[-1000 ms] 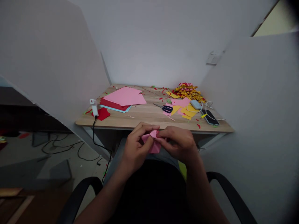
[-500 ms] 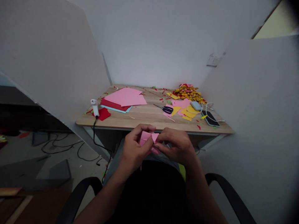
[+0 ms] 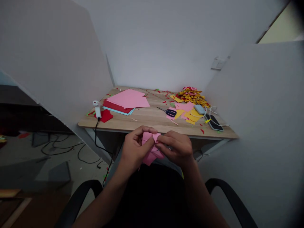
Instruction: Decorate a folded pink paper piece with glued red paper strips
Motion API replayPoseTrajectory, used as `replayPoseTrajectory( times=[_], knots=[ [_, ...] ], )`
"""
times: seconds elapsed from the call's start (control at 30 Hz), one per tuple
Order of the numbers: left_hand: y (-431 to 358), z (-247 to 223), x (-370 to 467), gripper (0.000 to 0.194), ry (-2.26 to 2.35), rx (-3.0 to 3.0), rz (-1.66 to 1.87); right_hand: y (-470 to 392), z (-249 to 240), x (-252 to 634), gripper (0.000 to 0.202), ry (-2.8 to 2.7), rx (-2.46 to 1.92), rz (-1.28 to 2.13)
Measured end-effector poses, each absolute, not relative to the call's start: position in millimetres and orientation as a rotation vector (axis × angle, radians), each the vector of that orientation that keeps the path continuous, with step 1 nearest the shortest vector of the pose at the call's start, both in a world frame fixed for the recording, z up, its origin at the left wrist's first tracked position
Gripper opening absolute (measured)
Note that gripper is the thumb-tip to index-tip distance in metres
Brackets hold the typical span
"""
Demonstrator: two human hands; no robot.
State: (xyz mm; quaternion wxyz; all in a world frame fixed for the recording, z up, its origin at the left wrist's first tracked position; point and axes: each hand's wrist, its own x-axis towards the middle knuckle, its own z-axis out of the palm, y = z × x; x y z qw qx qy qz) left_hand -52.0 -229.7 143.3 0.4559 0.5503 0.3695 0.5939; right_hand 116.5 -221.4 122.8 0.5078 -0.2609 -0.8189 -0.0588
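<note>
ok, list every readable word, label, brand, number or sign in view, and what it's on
None readable.
Folded pink paper in the hands: no writing visible.
Phone: dark screen, nothing legible.
White corded tool: any marking too small to read.
Yellow tag by the white cable: too small to tell.
Wall plate: too blurred.

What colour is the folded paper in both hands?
The folded paper is pink, best seen in the head view.

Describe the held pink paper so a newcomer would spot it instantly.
Find the wood-topped desk. Just in front of its near edge, the left hand and right hand hold the folded pink paper. Unlike the flat pink sheets on the desk, it alone is held.
</note>
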Motion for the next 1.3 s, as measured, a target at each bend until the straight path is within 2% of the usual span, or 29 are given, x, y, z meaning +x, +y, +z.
replayPoseTrajectory(
  times=[0.23, 0.37, 0.6, 0.73, 0.93, 1.1, 1.23, 1.3],
  knots=[
    [-231.5, 143.3, -57.7, 0.014, 0.9, 1.406, 1.469, -224.8, 121.2, 111.3, 0.016, -1.963, -0.659, -0.169],
    [-228.9, 138.8, -65.9, 0.017, 0.776, 1.472, 1.368, -224.2, 125.8, 111.1, 0.01, -1.936, -0.628, -0.054],
    [-227.2, 140.0, -69.7, 0.024, 0.718, 1.46, 1.101, -226.7, 129.3, 117.6, 0.013, -1.915, -0.637, 0.057],
    [-230.2, 143.5, -65.2, 0.012, 0.759, 1.53, 1.183, -230.9, 131.1, 114.1, 0.017, -1.773, -0.692, 0.211],
    [-233.9, 143.4, -59.7, 0.006, 0.736, 1.513, 1.349, -239.7, 129.9, 97.5, 0.007, -1.444, -0.768, 0.408],
    [-241.3, 151.9, -54.4, 0.015, 0.836, 1.555, 1.364, -245.2, 133.5, 98.3, 0.03, -1.422, -0.794, 0.502],
    [-243.5, 156.4, -50.6, 0.01, 0.857, 1.618, 1.441, -248.8, 140.9, 104.5, 0.037, -1.442, -0.789, 0.559],
    [-242.6, 155.6, -51.0, 0.008, 0.825, 1.643, 1.478, -249.6, 144.2, 106.5, 0.032, -1.433, -0.792, 0.625]
  ],
)
